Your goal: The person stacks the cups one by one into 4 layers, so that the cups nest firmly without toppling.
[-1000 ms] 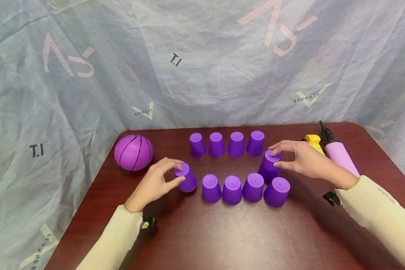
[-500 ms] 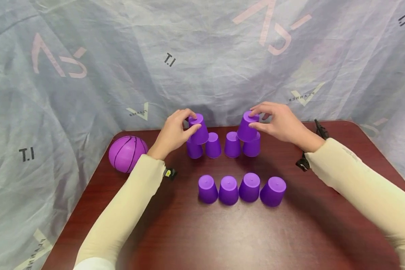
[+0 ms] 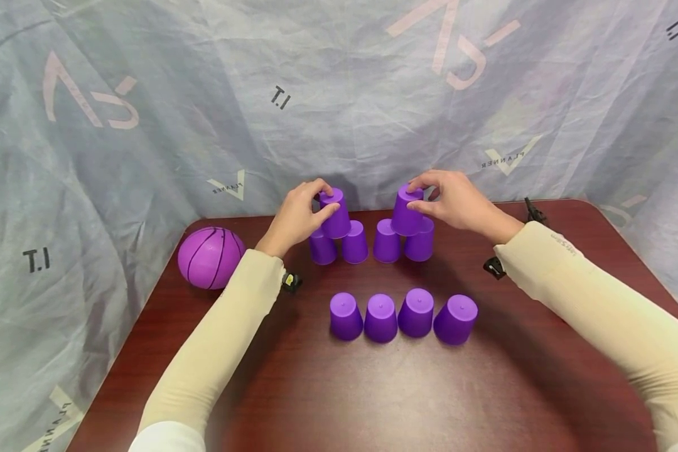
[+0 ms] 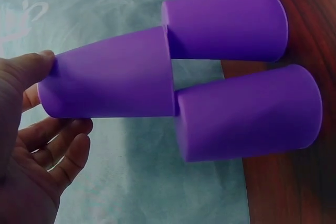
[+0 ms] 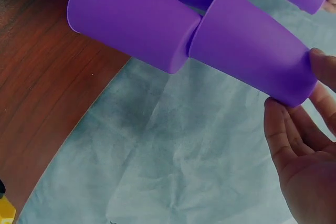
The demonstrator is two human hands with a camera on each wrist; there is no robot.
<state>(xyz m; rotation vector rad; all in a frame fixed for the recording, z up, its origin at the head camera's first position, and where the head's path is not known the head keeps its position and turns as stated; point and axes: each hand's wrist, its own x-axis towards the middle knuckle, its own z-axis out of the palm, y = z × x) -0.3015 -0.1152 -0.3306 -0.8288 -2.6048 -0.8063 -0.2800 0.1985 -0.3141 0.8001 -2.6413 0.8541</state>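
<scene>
In the head view my left hand (image 3: 301, 215) pinches an upside-down purple cup (image 3: 336, 215) near its base, thumb on the near side. That cup straddles two back-row cups, the left pair's outer cup (image 3: 322, 248) and inner cup (image 3: 355, 243); the left wrist view shows its rim right at their tops. My right hand (image 3: 457, 202) pinches another purple cup (image 3: 408, 216) in the same manner, over the right pair's inner cup (image 3: 387, 243) and outer cup (image 3: 420, 246). In the right wrist view, this cup's rim (image 5: 205, 24) meets the base of a cup below.
A front row of upside-down purple cups (image 3: 381, 321) stands nearer me on the dark wooden table (image 3: 339, 389). A purple ball (image 3: 211, 257) lies at the left edge. A black nozzle (image 3: 533, 210) shows at the back right, and a grey cloth (image 3: 328, 125) hangs behind the table.
Both hands have carried their cups from the row's ends up over the back row. In the last half second each cup has shifted slightly inward onto the gap of its pair.
</scene>
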